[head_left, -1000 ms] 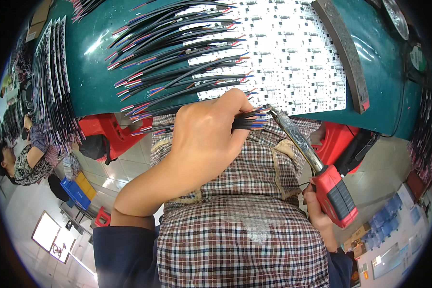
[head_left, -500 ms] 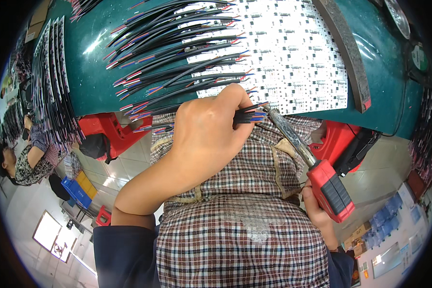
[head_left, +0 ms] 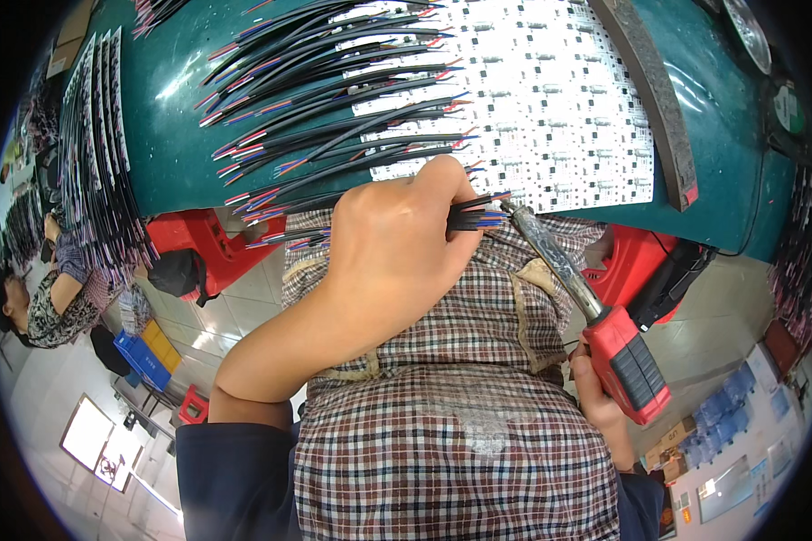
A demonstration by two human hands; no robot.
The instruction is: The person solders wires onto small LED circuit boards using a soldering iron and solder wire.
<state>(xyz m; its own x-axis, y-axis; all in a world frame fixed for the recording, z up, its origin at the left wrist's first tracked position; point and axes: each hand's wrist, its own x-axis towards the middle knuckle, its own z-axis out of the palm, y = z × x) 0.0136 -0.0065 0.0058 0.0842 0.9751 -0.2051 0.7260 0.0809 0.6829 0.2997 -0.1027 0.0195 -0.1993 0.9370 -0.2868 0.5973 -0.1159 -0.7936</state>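
Note:
My left hand (head_left: 397, 230) is closed round a bundle of black cables (head_left: 469, 217), whose stripped red, blue and dark wire ends stick out to the right past the thumb and fingers. My right hand (head_left: 595, 392) grips a soldering gun (head_left: 632, 365) with a red and black handle and a long metal barrel, partly hiding the fingers. Its tip is right beside the wire ends of the bundle; whether they touch I cannot tell. Just beyond my left hand, more black cables (head_left: 334, 135) lie in rows, their right ends resting on white circuit board panels (head_left: 550, 117).
A grey metal bar (head_left: 650, 99) lies along the boards' right edge on the green table (head_left: 171, 117). Bundles of wired boards (head_left: 104, 162) hang over the table's left edge. Red stools (head_left: 212, 252) stand below. Another person (head_left: 59, 288) sits at the far left.
The cable bundle and my left hand have shifted slightly to the right. The soldering gun has moved a little right and down, its tip still close to the wire ends.

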